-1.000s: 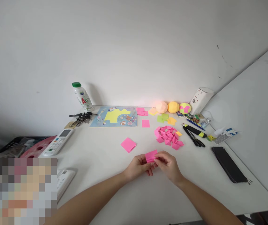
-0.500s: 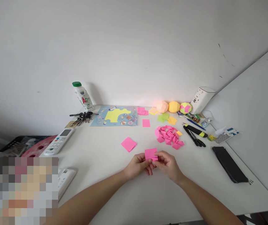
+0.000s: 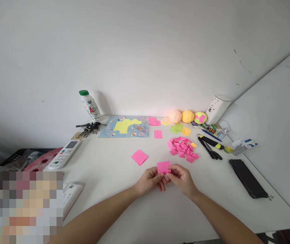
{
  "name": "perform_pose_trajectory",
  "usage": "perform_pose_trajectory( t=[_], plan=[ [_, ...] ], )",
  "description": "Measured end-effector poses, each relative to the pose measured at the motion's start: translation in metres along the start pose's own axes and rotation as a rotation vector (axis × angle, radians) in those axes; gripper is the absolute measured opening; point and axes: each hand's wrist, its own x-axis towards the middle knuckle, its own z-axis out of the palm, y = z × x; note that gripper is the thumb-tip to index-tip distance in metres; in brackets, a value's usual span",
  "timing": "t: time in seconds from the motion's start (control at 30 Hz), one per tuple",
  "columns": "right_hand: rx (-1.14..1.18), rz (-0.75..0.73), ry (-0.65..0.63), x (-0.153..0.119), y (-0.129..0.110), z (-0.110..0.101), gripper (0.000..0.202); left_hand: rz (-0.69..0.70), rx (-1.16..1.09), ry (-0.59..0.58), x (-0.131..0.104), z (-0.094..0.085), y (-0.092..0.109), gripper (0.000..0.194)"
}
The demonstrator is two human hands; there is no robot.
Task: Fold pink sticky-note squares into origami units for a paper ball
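Between both hands is a pink sticky note (image 3: pixel 163 166), held up above the white table. My left hand (image 3: pixel 150 179) pinches its lower left edge, thumb in front. At the lower right edge, my right hand (image 3: pixel 181 178) grips the same note between thumb and fingers. Just beyond my left hand lies a small stack of pink sticky notes (image 3: pixel 139 157). A pile of folded pink paper pieces (image 3: pixel 182 148) sits past my right hand, with one orange piece at its side. Another pink square (image 3: pixel 158 134) lies farther back.
Folded paper balls (image 3: pixel 187 116) line the wall, beside a white container (image 3: pixel 218 109). Scissors (image 3: pixel 210 149), a utility knife (image 3: pixel 212 141) and a black pouch (image 3: pixel 248 178) lie right. Left are a bottle (image 3: pixel 91 105), keys (image 3: pixel 91 128), a remote (image 3: pixel 65 154) and a blue picture sheet (image 3: pixel 103 132).
The lower edge of the pink note showed a folded strip before; now its front looks flatter there. The hands stay in nearly the same place.
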Motion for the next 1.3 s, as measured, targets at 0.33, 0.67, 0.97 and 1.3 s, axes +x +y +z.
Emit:
perform_pose_trajectory(
  t=[0.33,0.67,0.97,1.3],
  plan=[
    [-0.040,0.000,0.038,0.0005,-0.0033,0.0012,0.020,-0.016,0.020,0.014,0.0002,0.0025,0.0000,0.038],
    [-0.021,-0.013,0.040,-0.0008,-0.0033,0.0017,0.018,-0.016,0.028,0.027,0.0012,0.0035,-0.0012,0.038],
    [0.043,0.023,0.078,-0.0009,-0.0045,0.0035,0.033,-0.018,0.038,0.035,0.0011,0.0028,-0.0039,0.038],
    [0.079,0.175,-0.043,0.0017,-0.0003,0.0011,0.033,-0.020,0.002,0.055,0.0013,0.0006,-0.0021,0.036]
  ],
)
